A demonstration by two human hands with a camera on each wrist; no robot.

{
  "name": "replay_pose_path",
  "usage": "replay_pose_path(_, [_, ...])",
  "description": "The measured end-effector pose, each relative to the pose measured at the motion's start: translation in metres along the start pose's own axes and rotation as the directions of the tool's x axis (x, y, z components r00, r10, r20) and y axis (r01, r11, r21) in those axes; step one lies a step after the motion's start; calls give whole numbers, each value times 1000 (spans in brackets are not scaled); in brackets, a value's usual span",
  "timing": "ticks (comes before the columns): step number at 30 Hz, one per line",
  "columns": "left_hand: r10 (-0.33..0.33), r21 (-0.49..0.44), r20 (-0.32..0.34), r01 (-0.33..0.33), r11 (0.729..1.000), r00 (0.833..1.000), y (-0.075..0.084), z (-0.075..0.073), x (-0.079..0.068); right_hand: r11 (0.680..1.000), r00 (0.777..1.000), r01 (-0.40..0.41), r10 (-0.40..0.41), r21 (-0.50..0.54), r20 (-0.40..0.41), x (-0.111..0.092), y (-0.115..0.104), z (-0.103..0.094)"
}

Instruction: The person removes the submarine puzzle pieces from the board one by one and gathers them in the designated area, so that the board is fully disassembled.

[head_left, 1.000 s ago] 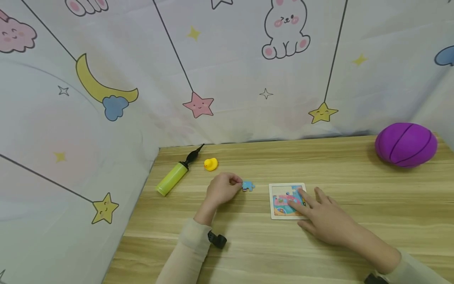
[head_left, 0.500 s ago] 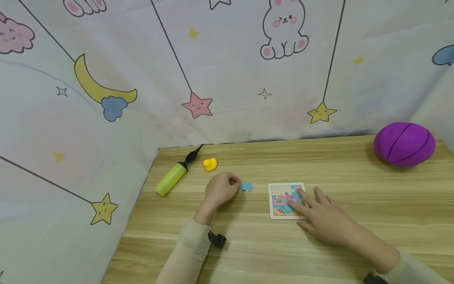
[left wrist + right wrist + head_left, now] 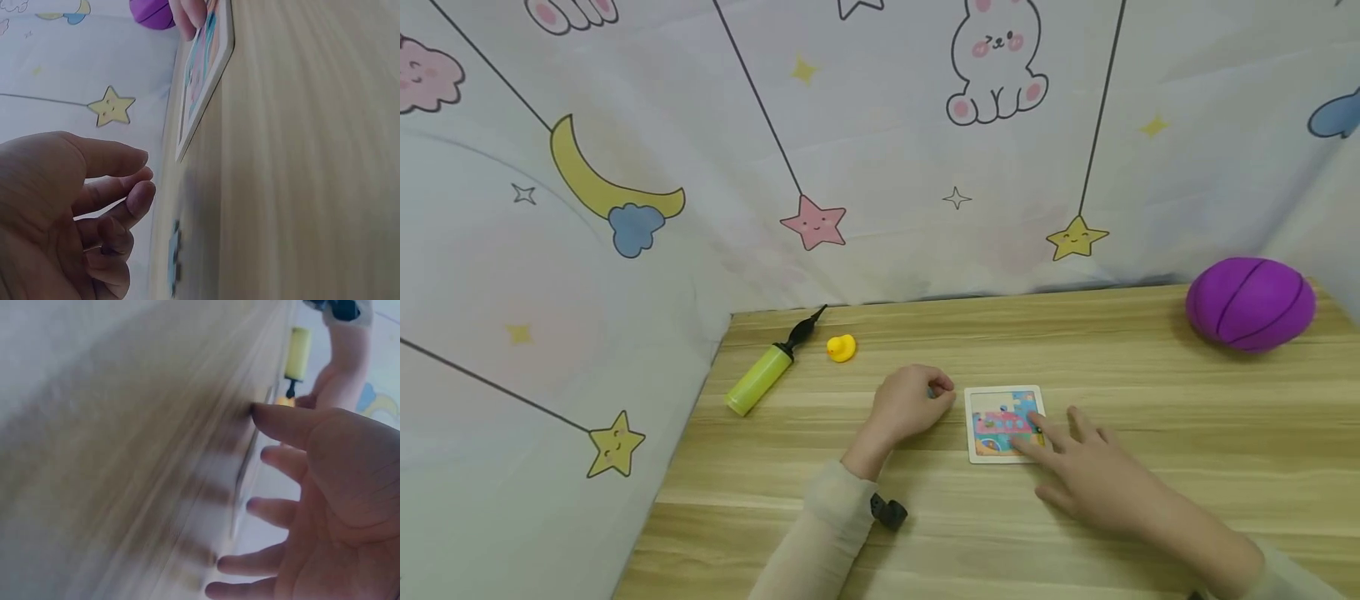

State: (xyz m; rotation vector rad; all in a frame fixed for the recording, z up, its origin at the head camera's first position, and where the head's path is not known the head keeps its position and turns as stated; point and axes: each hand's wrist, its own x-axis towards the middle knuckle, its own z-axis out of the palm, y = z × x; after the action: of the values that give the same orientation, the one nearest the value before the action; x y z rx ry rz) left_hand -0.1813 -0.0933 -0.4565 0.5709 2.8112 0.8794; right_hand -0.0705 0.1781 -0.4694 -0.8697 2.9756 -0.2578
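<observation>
My left hand (image 3: pixel 916 405) is just left of a small picture puzzle in a white frame (image 3: pixel 969 446). Its fingers are loosely curled with nothing between them in the left wrist view. A loose blue puzzle piece (image 3: pixel 173 261) lies flat on the table close to that hand; in the head view the hand covers most of it. My right hand (image 3: pixel 1101 475) has its fingers spread, fingertips over the puzzle's right side. Pink and blue pieces fill much of the frame, while bare backing shows at its upper left.
A yellow-green hand pump (image 3: pixel 760 380) with a black nozzle lies at the left of the wooden table. Beside it sits a yellow rubber duck (image 3: pixel 841 347). At the back right rests a purple ball (image 3: pixel 1251 304). A patterned cloth (image 3: pixel 887 267) hangs behind the table.
My left hand has left the blue piece's left edge and moved right, over the piece and towards the puzzle. My right hand has shifted slightly, its fingers staying at the puzzle's right side.
</observation>
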Motion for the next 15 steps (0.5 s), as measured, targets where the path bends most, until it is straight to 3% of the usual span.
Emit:
replay_pose_path(10, [102, 47, 84, -106, 993, 991, 30, 32, 16, 1000, 1000, 13, -13, 17, -3, -8, -5, 2])
replay_pose_path(15, [103, 87, 116, -113, 990, 988, 44, 44, 19, 1000, 1000, 11, -11, 24, 11, -8, -4, 3])
